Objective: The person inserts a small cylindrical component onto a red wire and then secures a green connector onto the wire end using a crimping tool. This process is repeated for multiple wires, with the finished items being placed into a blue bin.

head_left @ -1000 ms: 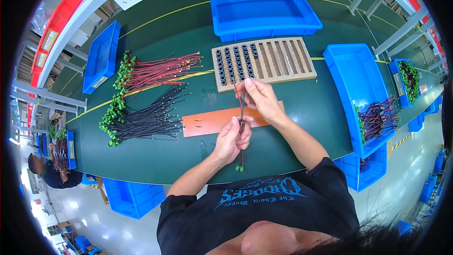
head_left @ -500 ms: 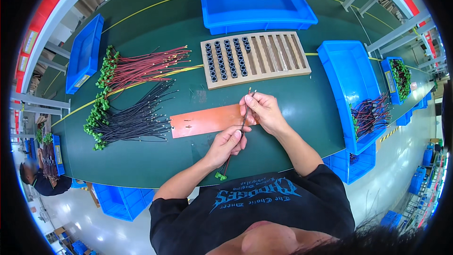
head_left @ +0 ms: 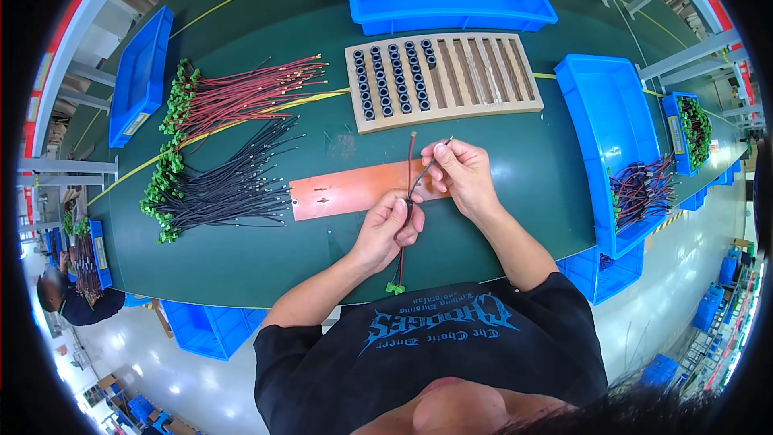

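Observation:
My left hand (head_left: 385,228) is closed around a red and black wire pair (head_left: 411,163) where a small dark piece, mostly covered by the fingers, sits on it. From below that hand the pair hangs down to a green connector (head_left: 394,288). Between the fingertips of my right hand (head_left: 463,173) the black wire (head_left: 424,174) is pinched near its tip and drawn to the right. The red wire's free end stands up to the left of it. Both hands are above an orange-brown strip (head_left: 342,192) lying on the green table.
Beyond the strip is a wooden rack (head_left: 451,105) with several rows of black rings (head_left: 390,84). Red wires (head_left: 254,89) and black wires (head_left: 233,181) with green connectors lie at left. Blue bins (head_left: 451,16) stand behind and at right, one holding finished-looking wire bundles (head_left: 640,189).
The two wire ends, close together before, are now spread apart: the red points up and the black bends right with my right hand. The view has shifted slightly.

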Available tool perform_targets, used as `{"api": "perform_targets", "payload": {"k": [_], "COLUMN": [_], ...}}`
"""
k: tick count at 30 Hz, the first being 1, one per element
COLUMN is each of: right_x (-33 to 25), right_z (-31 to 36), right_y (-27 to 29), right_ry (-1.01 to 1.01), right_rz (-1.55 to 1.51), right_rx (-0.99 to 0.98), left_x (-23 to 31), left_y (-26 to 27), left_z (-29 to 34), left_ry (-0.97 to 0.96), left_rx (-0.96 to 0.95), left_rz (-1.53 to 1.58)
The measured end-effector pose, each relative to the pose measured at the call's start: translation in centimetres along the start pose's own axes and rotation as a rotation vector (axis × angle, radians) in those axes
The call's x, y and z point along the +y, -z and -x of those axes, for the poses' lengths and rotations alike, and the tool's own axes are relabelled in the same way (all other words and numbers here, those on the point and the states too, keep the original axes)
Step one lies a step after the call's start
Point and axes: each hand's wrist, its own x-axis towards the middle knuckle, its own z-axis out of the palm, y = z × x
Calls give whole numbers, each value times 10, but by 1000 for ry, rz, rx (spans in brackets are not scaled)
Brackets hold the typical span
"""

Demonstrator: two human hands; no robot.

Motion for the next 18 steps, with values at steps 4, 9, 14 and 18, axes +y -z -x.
{"api": "perform_targets", "payload": {"k": [4,9,14,18], "right_x": [-2,-13,-2,-7], "right_z": [1,6,12,11], "right_y": [-9,-12,-12,-13], "right_ry": [27,-184,-26,68], "right_rz": [-63,-146,-106,-56], "right_rx": [-58,-78,-192,-164], "left_x": [2,3,8,10], "left_y": [0,-6,-2,-12], "left_z": [-2,-2,-2,-2], "left_ry": [19,5,34,98], "left_rx": [27,63,81,93], "left_rz": [63,37,7,-91]}}
